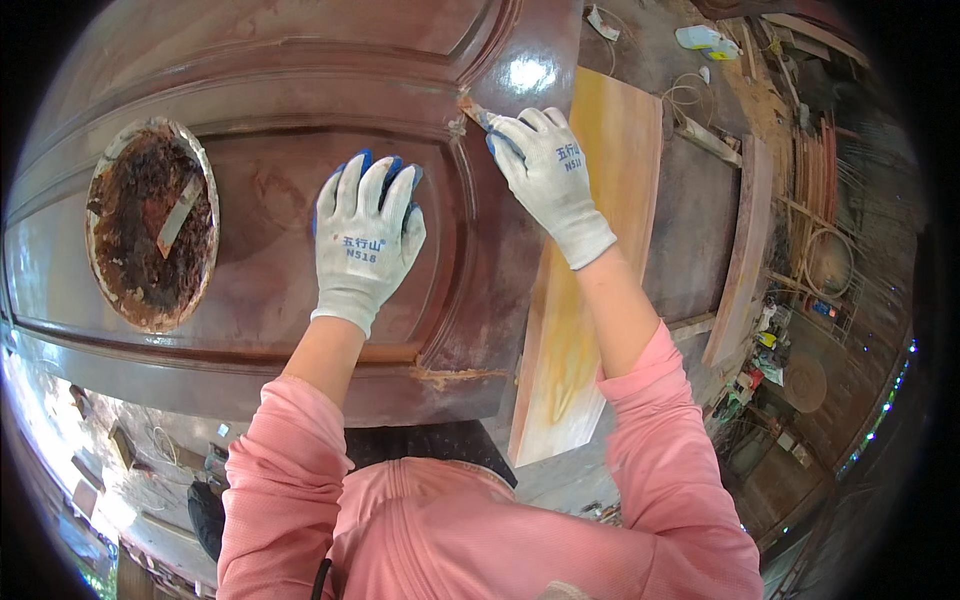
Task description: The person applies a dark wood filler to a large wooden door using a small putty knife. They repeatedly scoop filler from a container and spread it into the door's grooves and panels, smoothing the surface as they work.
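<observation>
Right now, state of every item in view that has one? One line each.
Left hand: gloved, fingers spread, flat on the door panel.
Right hand: gloved, closed on the scraper, grip tight.
Scraper: held, tip against the panel moulding.
Wooden door: lying flat, glossy, light filler smeared at a corner and along the lower edge.
Round tray: resting on the door, crusted with brown putty.
Putty knife: lying loose in the tray.
Plank: flat beside the door.

1. Door panel point(280, 70): dark red-brown, glossy, w/ white glare spot.
2. Gloves: left hand point(365, 240) & right hand point(548, 170) white knit, blue palms/fingertips.
3. Round dish point(152, 225): whitish rim, rusty brown-black crust inside.
4. Board point(590, 270): pale orange-yellow, streaky.
5. Sleeves point(670, 470): pink.
6. Scraper point(473, 110): tan-brown.
</observation>
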Demonstrator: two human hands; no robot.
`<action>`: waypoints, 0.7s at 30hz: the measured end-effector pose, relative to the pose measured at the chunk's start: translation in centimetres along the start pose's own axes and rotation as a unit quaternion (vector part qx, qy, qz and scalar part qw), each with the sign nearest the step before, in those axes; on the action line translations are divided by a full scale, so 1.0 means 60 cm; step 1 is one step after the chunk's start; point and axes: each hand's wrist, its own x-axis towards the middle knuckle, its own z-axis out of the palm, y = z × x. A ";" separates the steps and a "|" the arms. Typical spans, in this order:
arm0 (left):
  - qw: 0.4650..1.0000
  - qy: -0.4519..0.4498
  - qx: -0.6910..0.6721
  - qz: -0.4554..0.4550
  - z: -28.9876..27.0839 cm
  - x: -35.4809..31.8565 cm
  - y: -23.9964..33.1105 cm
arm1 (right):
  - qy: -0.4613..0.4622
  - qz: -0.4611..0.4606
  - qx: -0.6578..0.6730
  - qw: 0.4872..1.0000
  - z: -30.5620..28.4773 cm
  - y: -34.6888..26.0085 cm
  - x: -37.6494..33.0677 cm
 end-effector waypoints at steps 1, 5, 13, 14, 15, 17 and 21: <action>1.000 0.002 -0.002 -0.001 0.001 0.001 0.001 | 0.003 0.003 0.014 1.000 -0.002 0.001 0.003; 1.000 0.009 0.000 0.002 0.002 0.001 0.002 | 0.098 0.048 0.144 0.983 0.001 -0.010 0.010; 1.000 0.002 -0.015 -0.009 0.002 0.000 0.006 | 0.005 -0.039 0.030 0.999 -0.005 0.004 0.004; 1.000 0.004 -0.013 -0.012 0.002 -0.001 0.004 | -0.005 -0.019 0.077 0.997 -0.011 0.010 0.012; 1.000 0.004 -0.015 -0.011 0.002 0.000 0.005 | -0.016 0.003 0.124 0.992 -0.014 0.016 0.019; 1.000 0.006 -0.018 -0.011 0.001 0.002 0.008 | 0.013 -0.053 0.070 0.996 0.001 0.034 0.026; 0.996 0.059 -0.006 -0.073 0.013 0.013 0.029 | 0.000 -0.179 0.001 0.984 0.004 0.049 0.022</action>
